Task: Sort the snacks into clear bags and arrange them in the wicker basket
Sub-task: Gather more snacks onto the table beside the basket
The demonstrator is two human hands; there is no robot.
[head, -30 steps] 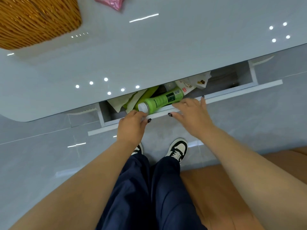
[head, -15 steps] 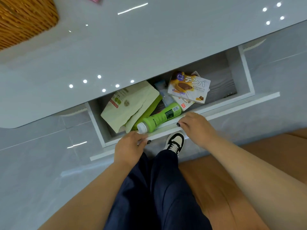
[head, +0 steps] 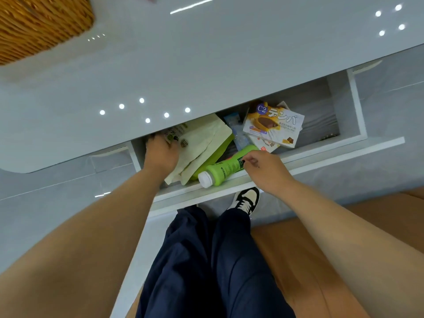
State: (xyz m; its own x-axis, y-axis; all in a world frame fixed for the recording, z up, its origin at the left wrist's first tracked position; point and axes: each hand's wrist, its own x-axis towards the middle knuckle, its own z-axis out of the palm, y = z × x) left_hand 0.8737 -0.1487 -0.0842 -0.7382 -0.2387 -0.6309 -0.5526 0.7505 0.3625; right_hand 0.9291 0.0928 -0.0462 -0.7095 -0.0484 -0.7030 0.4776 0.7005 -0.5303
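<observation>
An open white drawer [head: 325, 154] under the glossy table holds the snacks. My left hand [head: 161, 154] reaches into its left end and grips the top of a pale green pouch [head: 206, 143]; its fingertips are hidden under the table edge. My right hand [head: 266, 169] has its fingers curled against the side of a green bottle [head: 223, 169] with a white cap, which lies along the drawer front. A white snack box [head: 274, 125] rests on a small packet [head: 263, 143] at the back right. The wicker basket [head: 34, 26] stands on the table, far left.
The grey glossy table top [head: 229, 53] overhangs the back half of the drawer. Some clear wrapping [head: 237, 131] lies between pouch and box. My legs and a shoe [head: 246, 199] stand just below the drawer, on wooden floor [head: 298, 249].
The drawer has been pulled open. Both hands have left its front edge: the left moved in onto the pouch, the right onto the green bottle.
</observation>
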